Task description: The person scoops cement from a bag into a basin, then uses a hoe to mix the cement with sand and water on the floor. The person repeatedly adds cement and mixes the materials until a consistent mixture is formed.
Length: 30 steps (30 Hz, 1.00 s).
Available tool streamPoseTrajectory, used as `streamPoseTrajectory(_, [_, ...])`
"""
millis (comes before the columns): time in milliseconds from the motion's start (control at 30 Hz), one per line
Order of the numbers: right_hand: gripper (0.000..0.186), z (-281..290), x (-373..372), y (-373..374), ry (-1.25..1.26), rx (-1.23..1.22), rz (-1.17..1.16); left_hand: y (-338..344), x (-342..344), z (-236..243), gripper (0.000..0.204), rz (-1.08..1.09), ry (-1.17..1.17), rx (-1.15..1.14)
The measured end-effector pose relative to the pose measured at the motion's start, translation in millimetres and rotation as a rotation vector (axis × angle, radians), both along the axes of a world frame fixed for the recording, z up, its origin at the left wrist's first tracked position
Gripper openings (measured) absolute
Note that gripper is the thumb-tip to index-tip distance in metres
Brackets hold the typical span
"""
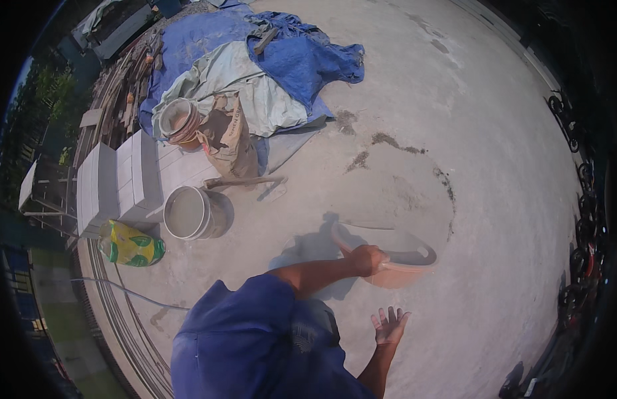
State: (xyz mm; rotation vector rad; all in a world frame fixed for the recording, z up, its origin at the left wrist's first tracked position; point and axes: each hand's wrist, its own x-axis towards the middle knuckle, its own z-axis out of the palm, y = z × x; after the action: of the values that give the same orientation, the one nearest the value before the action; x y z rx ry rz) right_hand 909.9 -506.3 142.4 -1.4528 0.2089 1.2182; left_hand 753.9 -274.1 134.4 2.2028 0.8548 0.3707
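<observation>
My left hand [370,259] grips the rim of an orange, wide basin [398,276], held tilted low over a pale patch of grey powder [405,189] on the concrete. The basin's inside looks grey and dusty, and its far part is blurred. My right hand [388,326] is below and right of the basin, palm up with fingers spread, touching nothing. My blue sleeve and clothing fill the lower middle. Left of the basin stands a white bucket [219,216] of grey contents, with a long-handled tool [242,181] lying behind it.
White blocks [135,166], a yellow-green sack [132,243], an open paper bag [232,146] and stacked buckets [175,120] stand at left. Tarps [302,60] and timber [132,83] lie behind. A hose [129,290] crosses the lower left. Parked two-wheelers [581,259] line the right edge.
</observation>
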Motion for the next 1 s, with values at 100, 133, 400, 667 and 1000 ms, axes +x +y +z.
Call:
streamPoseTrajectory(100, [0.094, -8, -12, 2, 0.102, 0.014, 0.135, -54, -52, -2, 0.021, -0.013, 0.154, -0.077])
streamPoseTrajectory(133, [0.093, -15, -17, 2, 0.146, 0.010, 0.201, -75, -75, -7, 0.020, 0.046, 0.156, -0.072])
streamPoseTrajectory(400, [0.072, -79, -60, -25, -0.163, -0.273, 0.936, -232, -274, -27, 0.027, 0.486, 0.323, -0.194])
streamPoseTrajectory(667, [0.055, -111, -115, -57, -0.390, -0.424, 1.189, -465, -433, 9, 0.033, 1.372, 0.400, -0.379])
streamPoseTrajectory(1000, [0.048, -115, -181, 20, -0.420, -0.352, 1.251, -595, -534, 35, 0.030, 2.460, 0.476, -0.330])
